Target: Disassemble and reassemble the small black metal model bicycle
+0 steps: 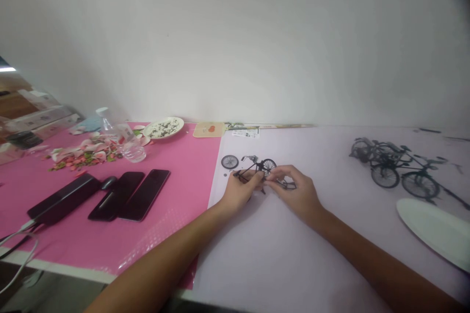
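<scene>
Between my hands is a small black model bicycle frame (248,168) with one spoked wheel (269,167) at its upper right. My left hand (240,188) is closed around the frame, thumb pressed against it near the wheel. The fingertips of my right hand (293,186) pinch at the frame's right side, just below the wheel; a thin dark part shows beneath them. What exactly the right fingers grip is partly hidden. A loose spoked wheel (229,161) lies beyond my left hand, and a small grey-black part (251,158) lies just past the frame.
Several model bicycles (394,164) stand at the right, near a white plate (436,230). On the pink mat (176,242) lie two phones (145,195), a black box (64,198), a water bottle (123,139), coloured petals (90,149) and a plate of small bits (164,128). A wall rises behind.
</scene>
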`<action>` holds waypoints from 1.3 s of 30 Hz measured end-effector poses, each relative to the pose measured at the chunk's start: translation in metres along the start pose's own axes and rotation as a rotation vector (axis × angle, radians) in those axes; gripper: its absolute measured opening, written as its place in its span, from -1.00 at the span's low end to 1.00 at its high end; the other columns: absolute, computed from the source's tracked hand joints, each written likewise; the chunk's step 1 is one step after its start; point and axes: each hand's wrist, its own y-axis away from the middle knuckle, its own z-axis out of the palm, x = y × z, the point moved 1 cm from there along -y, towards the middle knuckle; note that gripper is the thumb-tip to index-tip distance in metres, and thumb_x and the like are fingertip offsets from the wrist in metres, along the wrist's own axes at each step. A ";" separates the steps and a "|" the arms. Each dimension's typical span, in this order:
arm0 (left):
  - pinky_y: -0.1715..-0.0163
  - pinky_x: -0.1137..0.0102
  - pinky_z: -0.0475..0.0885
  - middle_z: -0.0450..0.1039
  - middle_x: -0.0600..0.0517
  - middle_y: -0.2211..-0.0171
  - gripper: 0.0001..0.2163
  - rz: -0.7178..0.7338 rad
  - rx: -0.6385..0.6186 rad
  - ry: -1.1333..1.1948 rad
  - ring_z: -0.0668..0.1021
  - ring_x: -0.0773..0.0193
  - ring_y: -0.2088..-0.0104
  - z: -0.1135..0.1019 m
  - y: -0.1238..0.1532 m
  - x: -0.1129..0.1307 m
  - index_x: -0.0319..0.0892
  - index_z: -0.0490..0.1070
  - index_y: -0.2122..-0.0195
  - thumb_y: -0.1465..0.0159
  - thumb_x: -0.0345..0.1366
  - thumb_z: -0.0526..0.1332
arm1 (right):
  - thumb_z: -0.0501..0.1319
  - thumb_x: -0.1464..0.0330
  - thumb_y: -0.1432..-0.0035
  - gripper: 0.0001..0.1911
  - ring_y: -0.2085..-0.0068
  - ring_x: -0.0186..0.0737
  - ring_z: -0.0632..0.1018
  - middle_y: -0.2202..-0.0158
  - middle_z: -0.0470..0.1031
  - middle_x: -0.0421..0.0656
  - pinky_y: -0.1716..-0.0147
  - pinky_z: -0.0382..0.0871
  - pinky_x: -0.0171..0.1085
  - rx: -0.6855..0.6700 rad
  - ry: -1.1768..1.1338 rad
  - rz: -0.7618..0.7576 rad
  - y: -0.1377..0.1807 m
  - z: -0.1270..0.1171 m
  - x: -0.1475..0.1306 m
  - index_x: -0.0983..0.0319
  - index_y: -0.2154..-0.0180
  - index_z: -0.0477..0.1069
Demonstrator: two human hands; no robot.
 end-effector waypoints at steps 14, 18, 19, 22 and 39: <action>0.35 0.38 0.48 0.58 -0.04 0.41 -0.73 0.076 -0.087 -0.008 0.55 0.24 0.42 -0.001 0.001 0.008 -0.25 0.60 0.34 -0.18 -0.10 0.44 | 0.40 0.20 -0.25 -0.78 0.32 -0.12 0.62 0.31 0.64 -0.16 0.16 0.59 -0.10 -0.012 -0.007 0.015 -0.001 -0.001 -0.001 0.13 0.13 0.49; 0.35 0.39 0.48 0.56 -0.03 0.42 -0.74 0.087 -0.087 -0.006 0.54 0.25 0.42 -0.001 0.001 0.008 -0.26 0.59 0.36 -0.20 -0.12 0.43 | 0.41 0.21 -0.25 -0.79 0.31 -0.13 0.62 0.31 0.63 -0.17 0.16 0.59 -0.11 -0.003 0.003 0.009 -0.001 0.000 -0.001 0.12 0.14 0.49; 0.36 0.39 0.48 0.56 -0.03 0.43 -0.74 0.086 -0.080 -0.006 0.54 0.26 0.42 0.000 0.001 0.008 -0.26 0.58 0.37 -0.20 -0.12 0.42 | 0.41 0.21 -0.26 -0.79 0.30 -0.12 0.62 0.30 0.63 -0.17 0.16 0.58 -0.11 -0.002 0.005 0.010 -0.001 0.000 -0.001 0.13 0.14 0.49; 0.38 0.39 0.47 0.55 -0.03 0.45 -0.74 0.081 -0.053 -0.020 0.53 0.26 0.44 0.001 0.002 0.008 -0.25 0.59 0.38 -0.22 -0.12 0.41 | 0.40 0.21 -0.26 -0.80 0.26 -0.10 0.63 0.29 0.63 -0.16 0.14 0.58 -0.10 -0.005 0.007 0.010 0.000 0.000 0.000 0.13 0.14 0.49; 0.16 0.22 0.59 0.65 -0.14 0.29 -0.73 0.023 0.107 0.004 0.69 0.07 0.25 -0.007 -0.002 0.011 -0.25 0.61 0.23 -0.21 -0.13 0.43 | 0.41 0.27 -0.27 -0.91 -0.08 0.01 0.49 0.00 0.42 -0.10 -0.15 0.41 0.06 0.007 0.112 -0.038 -0.006 -0.004 0.015 0.08 0.19 0.55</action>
